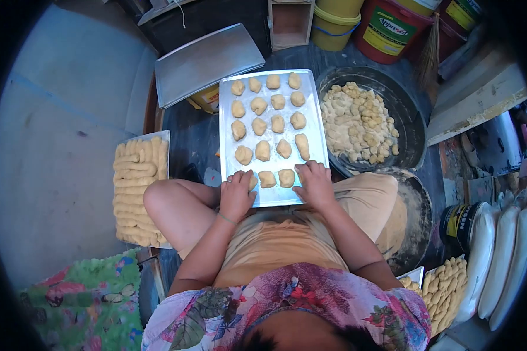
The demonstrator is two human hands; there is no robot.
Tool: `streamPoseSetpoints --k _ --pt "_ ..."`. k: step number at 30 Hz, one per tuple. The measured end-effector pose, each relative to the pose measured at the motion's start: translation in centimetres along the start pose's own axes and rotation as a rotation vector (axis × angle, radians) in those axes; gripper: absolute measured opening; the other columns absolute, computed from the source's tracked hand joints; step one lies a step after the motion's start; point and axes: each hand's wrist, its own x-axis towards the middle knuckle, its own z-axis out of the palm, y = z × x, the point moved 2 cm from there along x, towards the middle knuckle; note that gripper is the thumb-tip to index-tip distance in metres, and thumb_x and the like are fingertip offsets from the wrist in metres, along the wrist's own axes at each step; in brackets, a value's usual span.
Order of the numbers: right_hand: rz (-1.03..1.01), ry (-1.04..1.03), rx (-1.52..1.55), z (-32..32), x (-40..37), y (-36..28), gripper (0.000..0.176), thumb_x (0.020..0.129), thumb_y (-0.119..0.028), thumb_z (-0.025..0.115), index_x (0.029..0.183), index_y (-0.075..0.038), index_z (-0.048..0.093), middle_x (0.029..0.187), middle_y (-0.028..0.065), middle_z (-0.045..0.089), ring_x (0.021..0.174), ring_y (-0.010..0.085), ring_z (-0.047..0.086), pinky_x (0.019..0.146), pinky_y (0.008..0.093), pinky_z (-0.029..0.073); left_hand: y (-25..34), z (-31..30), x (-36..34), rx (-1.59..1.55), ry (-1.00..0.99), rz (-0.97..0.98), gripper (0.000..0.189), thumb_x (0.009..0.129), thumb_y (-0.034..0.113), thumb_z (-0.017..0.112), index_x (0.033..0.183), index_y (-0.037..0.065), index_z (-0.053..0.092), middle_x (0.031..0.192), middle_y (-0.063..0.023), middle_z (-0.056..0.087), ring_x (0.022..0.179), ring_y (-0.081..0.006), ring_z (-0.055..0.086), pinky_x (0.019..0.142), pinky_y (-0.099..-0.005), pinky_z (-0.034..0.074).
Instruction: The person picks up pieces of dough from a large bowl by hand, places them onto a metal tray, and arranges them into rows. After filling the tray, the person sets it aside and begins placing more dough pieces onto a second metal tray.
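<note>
A silver tray (270, 195) rests across my lap, with rows of pale dough pieces (262, 151) on it. At the tray's near left corner, my left hand (238, 192) curls over a dough piece (252, 182) that shows beside its fingers. My right hand (314, 182) lies over the near right corner, its fingers bent; whatever is under them is hidden. Between the hands sit two more dough pieces (276, 178). One longer piece (301, 146) lies just beyond my right hand.
Right of the tray stands a wide dark basin (413, 126) with many floured dough lumps. A tray of dough strips (140, 190) lies at left. An empty-looking metal tray (209, 63), buckets (392, 29) and a second basin (418, 216) are around me.
</note>
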Motion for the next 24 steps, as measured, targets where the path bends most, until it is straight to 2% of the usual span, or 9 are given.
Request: streamPoseSetpoints --k 2,5,8,11,14,15,18,22,24 --pt "0.007 0.012 0.007 0.7 -0.2 1.1 0.055 0.07 -0.018 0.08 0.12 -0.011 0.059 0.114 0.0103 0.054 0.107 0.0305 0.05 0.093 0.0424 0.041 -1.3 0.7 0.7 -0.092 -0.025 0.005 0.053 0.072 0.013 0.074 0.122 0.007 0.058 0.112 -0.0151 0.059 0.098 -0.0357 0.061 0.083 -0.046 0.049" --pt "-0.003 0.028 0.063 1.0 -0.4 1.8 0.053 0.07 -0.016 0.079 0.119 -0.009 0.059 0.113 0.0114 0.053 0.106 0.0318 0.051 0.092 0.0422 0.043 -1.8 1.0 0.9 -0.082 -0.064 -0.04 0.046 0.074 0.006 0.071 0.118 0.004 0.059 0.112 -0.0175 0.059 0.096 -0.0397 0.061 0.082 -0.0456 0.052" --pt "0.011 0.033 0.066 0.8 -0.2 1.8 0.054 0.071 -0.016 0.079 0.12 -0.008 0.059 0.114 0.0122 0.053 0.106 0.0324 0.052 0.092 0.0421 0.044 -1.6 0.5 0.9 -0.149 -0.056 -0.065 0.039 0.076 0.01 0.07 0.113 0.005 0.061 0.11 -0.0159 0.059 0.096 -0.0379 0.061 0.085 -0.0477 0.049" --pt "0.042 0.035 0.043 0.3 -0.3 1.3 0.056 0.072 -0.017 0.079 0.122 -0.008 0.058 0.115 0.0126 0.053 0.108 0.0324 0.053 0.092 0.0422 0.044 -0.6 -1.1 0.9 -0.187 -0.028 -0.034 0.04 0.078 0.012 0.07 0.115 0.003 0.059 0.114 -0.0172 0.057 0.104 -0.0386 0.057 0.092 -0.0481 0.046" --pt "0.075 0.012 0.062 -0.1 -0.3 1.1 0.058 0.073 -0.019 0.079 0.125 -0.008 0.057 0.116 0.0129 0.053 0.108 0.0323 0.053 0.093 0.0424 0.044 -2.3 -0.4 2.4 -0.191 0.158 -0.045 0.047 0.08 0.017 0.071 0.121 0.001 0.056 0.12 -0.0196 0.054 0.111 -0.0403 0.053 0.096 -0.0482 0.043" --pt "0.07 0.012 0.058 0.0 -0.3 1.2 0.058 0.073 -0.019 0.079 0.125 -0.008 0.056 0.116 0.0129 0.052 0.108 0.0323 0.054 0.093 0.0426 0.044 -2.8 -0.3 3.1 -0.172 0.226 -0.035 0.055 0.081 0.022 0.072 0.128 0.001 0.052 0.123 -0.0221 0.051 0.112 -0.0425 0.052 0.095 -0.0477 0.044" --pt "0.069 -0.005 0.047 0.3 -0.3 1.3 0.06 0.073 -0.02 0.079 0.127 -0.009 0.056 0.119 0.0132 0.052 0.11 0.0323 0.053 0.093 0.0432 0.043 -3.7 0.2 5.5 -0.238 0.31 -0.059 0.061 0.082 0.025 0.071 0.134 0.002 0.048 0.127 -0.0225 0.049 0.112 -0.0417 0.052 0.097 -0.0469 0.043" --pt "0.077 -0.018 0.042 0.2 -0.5 1.3 0.061 0.073 -0.021 0.079 0.128 -0.01 0.055 0.126 0.0138 0.051 0.115 0.0328 0.052 0.096 0.0442 0.042 -4.5 1.0 7.2 -0.162 0.154 -0.102 0.053 0.081 0.018 0.071 0.129 0.0 0.055 0.118 -0.0233 0.057 0.113 -0.0408 0.054 0.101 -0.042 0.043" --pt "0.073 -0.012 0.041 0.2 -0.6 1.6 0.062 0.073 -0.022 0.079 0.129 -0.011 0.055 0.128 0.014 0.051 0.117 0.0331 0.052 0.097 0.0444 0.042 -5.0 1.3 7.6 -0.194 0.137 -0.093 0.051 0.081 0.018 0.071 0.127 0.001 0.058 0.116 -0.0232 0.059 0.113 -0.0406 0.054 0.101 -0.0416 0.043"
